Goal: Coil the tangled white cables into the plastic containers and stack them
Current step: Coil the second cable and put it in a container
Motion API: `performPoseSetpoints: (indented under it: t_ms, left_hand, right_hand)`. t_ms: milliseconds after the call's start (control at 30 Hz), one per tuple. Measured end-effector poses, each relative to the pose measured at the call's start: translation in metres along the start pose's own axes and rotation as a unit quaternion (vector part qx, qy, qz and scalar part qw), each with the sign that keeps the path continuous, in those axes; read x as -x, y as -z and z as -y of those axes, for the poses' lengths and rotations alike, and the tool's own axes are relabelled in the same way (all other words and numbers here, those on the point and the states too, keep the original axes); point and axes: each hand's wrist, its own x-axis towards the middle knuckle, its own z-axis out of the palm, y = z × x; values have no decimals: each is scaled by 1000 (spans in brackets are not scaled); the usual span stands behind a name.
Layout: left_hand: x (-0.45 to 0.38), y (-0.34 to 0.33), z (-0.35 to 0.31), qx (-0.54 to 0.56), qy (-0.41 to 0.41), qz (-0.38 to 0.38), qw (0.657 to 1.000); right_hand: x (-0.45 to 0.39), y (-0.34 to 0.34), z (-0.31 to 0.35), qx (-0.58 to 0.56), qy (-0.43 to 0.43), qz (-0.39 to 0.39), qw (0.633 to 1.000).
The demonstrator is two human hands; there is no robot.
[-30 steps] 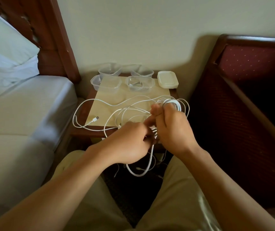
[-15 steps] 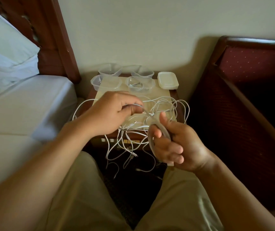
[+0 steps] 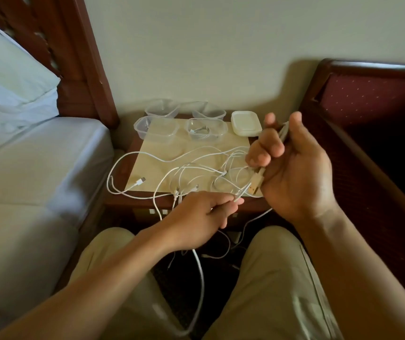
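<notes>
Tangled white cables (image 3: 184, 168) sprawl over the small wooden nightstand (image 3: 137, 202) and hang off its front edge. My right hand (image 3: 292, 168), raised over the table's right side, grips a coiled bundle of white cable with a USB plug (image 3: 256, 184) sticking out below the fingers. My left hand (image 3: 201, 217) pinches a strand of that cable near the table's front edge. Several clear plastic containers (image 3: 157, 127) stand at the back; one (image 3: 206, 128) holds a coiled cable.
A stack of white lids (image 3: 245, 122) sits at the back right of the table. A bed with a white pillow (image 3: 12, 94) is on the left, a dark red upholstered chair (image 3: 368, 119) on the right. My knees are below the table edge.
My right hand rose and moved right with its coil. My left hand came back from over the table to the front edge and now pinches a strand beside the plug.
</notes>
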Motion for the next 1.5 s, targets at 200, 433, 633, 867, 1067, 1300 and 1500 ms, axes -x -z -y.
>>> performPoseSetpoints:
  t_ms: [200,433,633,867,1067,1300,1500]
  left_hand:
    - [3,16,-15,-207,-87,-39,974]
    - [3,39,-16,-314,-109,-98,938]
    - [-8,58,-9,-324,-221,-146,908]
    - [-16,53,19,-142,-167,-134,966]
    - [-10,38,12,1,-134,-145,980]
    - [-11,26,7,191,-30,-124,973]
    - [-6,2,11,242,0,-17,970]
  right_hand:
    - [7,16,-25,510,39,-22,859]
    - [10,18,-34,676,-15,6,736]
    - [14,23,-42,526,-204,39,825]
    - [17,29,-50,54,-371,144,916]
    - [23,28,-55,6,-378,138,916]
    - [26,17,-62,-29,-335,116,935]
    - [24,14,-53,-142,-193,58,969]
